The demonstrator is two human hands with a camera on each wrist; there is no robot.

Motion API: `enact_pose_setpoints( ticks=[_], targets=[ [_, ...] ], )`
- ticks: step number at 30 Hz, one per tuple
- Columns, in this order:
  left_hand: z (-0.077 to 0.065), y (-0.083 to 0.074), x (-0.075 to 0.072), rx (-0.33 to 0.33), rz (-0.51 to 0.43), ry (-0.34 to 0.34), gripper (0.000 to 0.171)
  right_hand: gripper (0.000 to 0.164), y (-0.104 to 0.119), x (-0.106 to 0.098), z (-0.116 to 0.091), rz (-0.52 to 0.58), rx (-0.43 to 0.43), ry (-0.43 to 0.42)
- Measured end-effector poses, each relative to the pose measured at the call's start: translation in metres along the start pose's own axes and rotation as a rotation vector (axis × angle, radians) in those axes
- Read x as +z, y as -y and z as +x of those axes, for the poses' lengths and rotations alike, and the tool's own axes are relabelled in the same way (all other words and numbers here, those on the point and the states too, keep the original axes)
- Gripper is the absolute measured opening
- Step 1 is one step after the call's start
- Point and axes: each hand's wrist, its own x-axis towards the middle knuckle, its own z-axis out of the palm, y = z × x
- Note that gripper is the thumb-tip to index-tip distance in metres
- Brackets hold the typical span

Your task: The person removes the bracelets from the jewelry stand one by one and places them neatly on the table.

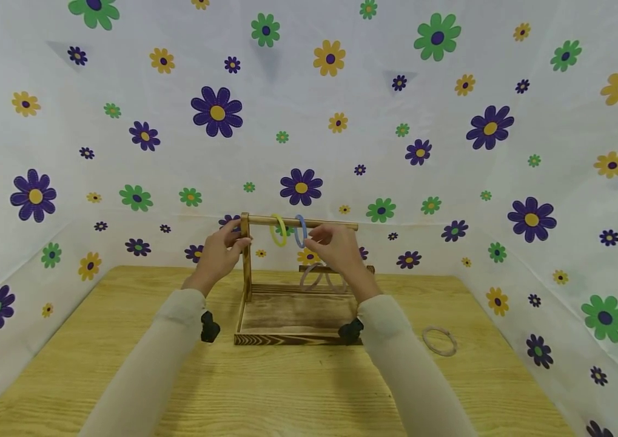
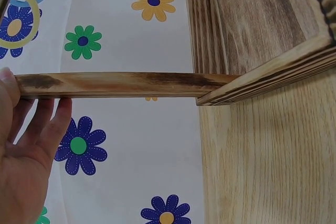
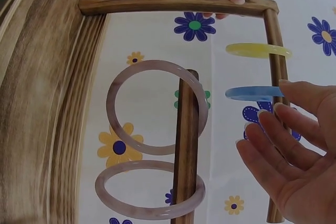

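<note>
My left hand [image 1: 216,256] grips the upright post [image 2: 121,85] of a wooden bangle stand near its top, thumb on one side and fingers on the other. From that post runs the upper rod [image 1: 333,224], with a yellow bangle [image 3: 247,50] and a blue bangle [image 3: 247,94] hanging on it. My right hand [image 1: 341,247] pinches the blue bangle's edge between thumb and index finger, its other fingers spread. The yellow one hangs nearer the post. On a lower rod [image 3: 186,124] hang two mauve, marbled bangles, one seen rounder [image 3: 157,65] and one flatter [image 3: 131,212].
Another pale mauve bangle [image 1: 442,354] lies on the wood-grain table [image 1: 123,291], right of the stand. The stand's tray base [image 1: 287,311] has a low dark-striped front edge. A flower-print cloth [image 1: 309,145] surrounds the table at the back and sides.
</note>
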Motion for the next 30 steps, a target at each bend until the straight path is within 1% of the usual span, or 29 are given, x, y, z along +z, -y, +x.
enact_pose_setpoints(
  ticks=[7,13,23,30],
  targets=[
    [-0.0002,0.0006,-0.0003,0.0,0.001,0.001,0.057,0.024,0.0035,0.0056,0.0011,0.006,-0.026,-0.016],
    [0.0002,0.0007,0.0006,-0.006,0.008,0.003,0.057,0.022,0.0049,0.0082,0.0008,0.014,-0.017,-0.025],
    [0.0005,-0.001,0.0014,0.009,-0.002,-0.002,0.053,0.02,0.0039,0.0102,0.0017,-0.002,-0.03,-0.046],
    [-0.0005,-0.0022,0.0009,0.008,-0.002,-0.002,0.055,0.02,0.0027,0.0099,0.0012,0.011,-0.031,-0.061]
  ],
)
